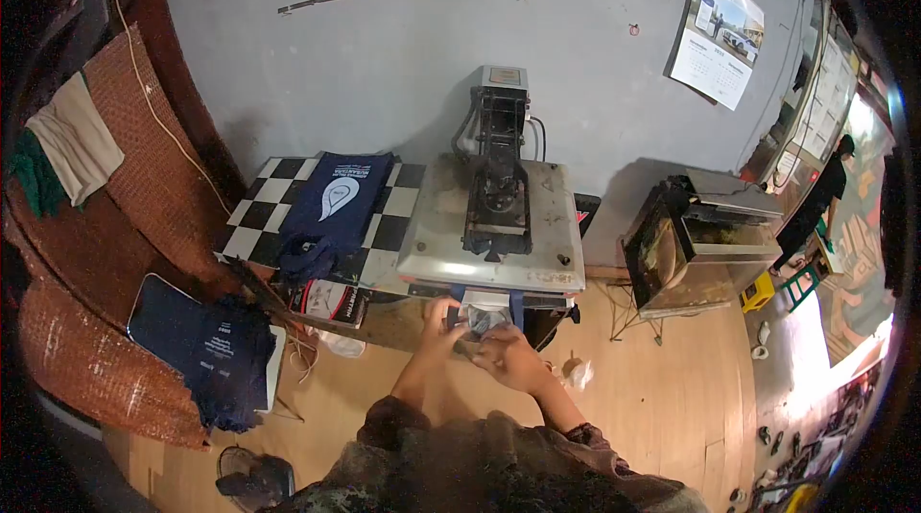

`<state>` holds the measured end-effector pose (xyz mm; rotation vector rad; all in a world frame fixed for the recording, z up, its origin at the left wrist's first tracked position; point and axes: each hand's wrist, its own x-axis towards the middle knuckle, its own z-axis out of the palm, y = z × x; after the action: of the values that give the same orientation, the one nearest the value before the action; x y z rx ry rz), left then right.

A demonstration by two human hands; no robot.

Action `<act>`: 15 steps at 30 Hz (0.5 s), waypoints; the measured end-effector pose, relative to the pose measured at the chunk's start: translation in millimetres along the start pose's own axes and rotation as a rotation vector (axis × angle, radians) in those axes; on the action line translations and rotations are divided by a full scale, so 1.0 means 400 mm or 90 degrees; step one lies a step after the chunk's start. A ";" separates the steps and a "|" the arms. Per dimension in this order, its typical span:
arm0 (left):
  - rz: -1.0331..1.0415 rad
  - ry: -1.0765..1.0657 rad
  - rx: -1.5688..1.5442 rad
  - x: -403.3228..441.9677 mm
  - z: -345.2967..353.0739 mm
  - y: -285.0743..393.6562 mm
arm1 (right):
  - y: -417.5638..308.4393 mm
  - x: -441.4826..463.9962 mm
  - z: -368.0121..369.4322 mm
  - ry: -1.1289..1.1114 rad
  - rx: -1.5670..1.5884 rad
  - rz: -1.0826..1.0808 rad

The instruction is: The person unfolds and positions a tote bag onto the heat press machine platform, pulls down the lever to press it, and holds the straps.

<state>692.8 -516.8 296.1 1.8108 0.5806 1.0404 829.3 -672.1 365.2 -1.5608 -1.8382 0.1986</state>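
A heat press (494,225) with a wide silver upper plate stands in front of me. At its front edge, a pale grey, shiny sheet (487,318) sticks out, with navy cloth (517,310) beside it. My left hand (438,329) is closed at the sheet's left side. My right hand (508,357) is at its lower right, fingers curled in around its near edge. The fingers hide part of the sheet, and the press plate covers whatever lies farther in.
Left of the press, a navy printed bag (338,194) lies on a checkered table (251,242). More navy printed cloth (225,359) rests on a board at left. A glass-sided case (705,254) stands right. A person (815,201) is at far right.
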 end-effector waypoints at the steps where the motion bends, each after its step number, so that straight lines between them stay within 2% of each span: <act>1: 0.000 0.001 -0.001 0.000 0.012 -0.009 | 0.006 0.000 0.003 0.108 0.018 -0.046; 2: -0.173 0.061 -0.244 0.015 0.019 0.051 | 0.015 -0.003 0.007 0.107 0.016 -0.046; 3: -0.346 0.119 -0.487 0.025 0.022 0.087 | 0.031 -0.008 0.016 0.170 0.025 0.093; 4: -0.315 0.212 -0.494 0.034 0.044 -0.029 | 0.055 -0.013 0.028 0.232 0.034 0.231; 5: -0.313 0.214 -0.496 0.042 0.031 -0.010 | 0.108 -0.023 0.051 0.331 -0.024 0.192; 7: -0.494 0.131 -0.434 0.061 -0.007 0.049 | 0.163 -0.030 0.061 0.362 0.289 0.342; 8: -0.492 0.131 -0.437 0.065 -0.009 0.030 | 0.194 -0.029 0.070 0.386 0.488 0.391; 9: -0.499 0.089 -0.451 0.074 -0.006 -0.003 | 0.222 -0.028 0.074 0.386 0.486 0.389; 11: -0.503 0.048 -0.465 0.091 -0.003 -0.049 | 0.274 -0.025 0.085 0.342 0.696 0.606; 12: -0.498 -0.001 -0.435 0.099 -0.005 -0.060 | 0.293 -0.019 0.093 0.340 0.696 0.604; 13: -0.493 -0.049 -0.405 0.103 -0.007 -0.072 | 0.310 -0.014 0.104 0.322 0.797 0.617; 14: -0.495 -0.047 -0.406 0.106 -0.002 -0.095 | 0.331 -0.012 0.119 0.302 0.899 0.630; 15: -0.496 -0.029 -0.409 0.110 0.011 -0.122 | 0.373 -0.008 0.149 0.300 0.899 0.632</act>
<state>722.1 -464.3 269.5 0.9071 0.7340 0.5435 913.7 -617.5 240.0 -1.0753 -0.1420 1.1440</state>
